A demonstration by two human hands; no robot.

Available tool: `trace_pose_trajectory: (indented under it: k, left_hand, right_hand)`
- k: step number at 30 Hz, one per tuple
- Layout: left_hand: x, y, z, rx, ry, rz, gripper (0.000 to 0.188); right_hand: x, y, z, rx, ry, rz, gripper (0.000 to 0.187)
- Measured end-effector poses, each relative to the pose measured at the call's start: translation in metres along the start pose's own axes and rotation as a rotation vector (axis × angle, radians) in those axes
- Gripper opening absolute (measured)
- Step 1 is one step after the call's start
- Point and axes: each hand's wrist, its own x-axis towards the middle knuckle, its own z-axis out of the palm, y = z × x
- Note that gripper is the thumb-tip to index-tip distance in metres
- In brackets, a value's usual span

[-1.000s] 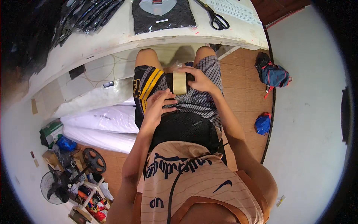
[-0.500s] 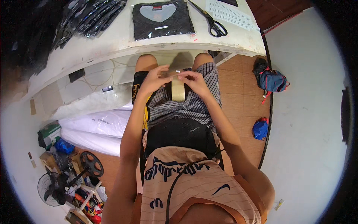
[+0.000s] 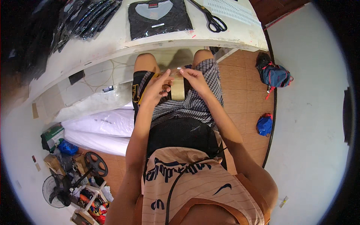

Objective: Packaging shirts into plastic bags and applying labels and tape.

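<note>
A roll of tan packing tape (image 3: 177,89) rests between my thighs on the striped shorts. My left hand (image 3: 157,89) is at the roll's left side, fingers apart, and I see nothing gripped in it; whether it touches the roll cannot be told. On the other side my right hand (image 3: 194,80) pinches a tiny white piece, like a label (image 3: 179,68), between thumb and forefinger above the roll's far edge. On the white table ahead lies a dark folded shirt in a clear plastic bag (image 3: 161,19), with a small white label on it.
Black-handled scissors (image 3: 214,23) lie right of the shirt, beside a sheet of small white labels (image 3: 232,12). Dark bagged garments (image 3: 90,18) pile up at the left. A backpack (image 3: 276,76) and blue bag (image 3: 264,125) sit on the floor right; a fan (image 3: 58,190) stands lower left.
My left hand has come back toward me from the roll's far edge, and its fingers have spread. The right hand keeps its pinch on the small white piece. The view has shifted slightly.
</note>
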Motion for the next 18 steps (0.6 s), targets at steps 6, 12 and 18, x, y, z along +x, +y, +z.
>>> trace_pose_trajectory:
  k: [6, 12, 18]
  left_hand:
    - [0.009, -0.009, -0.001, -0.297, -0.153, -0.113, 0.036]
    - [0.01, -0.018, 0.004, -0.26, -0.093, -0.056, 0.019]
    - [0.001, -0.029, 0.002, -0.254, -0.109, 0.042, 0.02]
  right_hand:
    - [-0.005, 0.0, -0.001, -0.058, -0.035, -0.083, 0.028]
    - [-0.003, -0.017, -0.01, -0.136, 0.095, -0.135, 0.03]
    - [0.047, -0.101, -0.063, -0.769, 0.644, -0.833, 0.02]
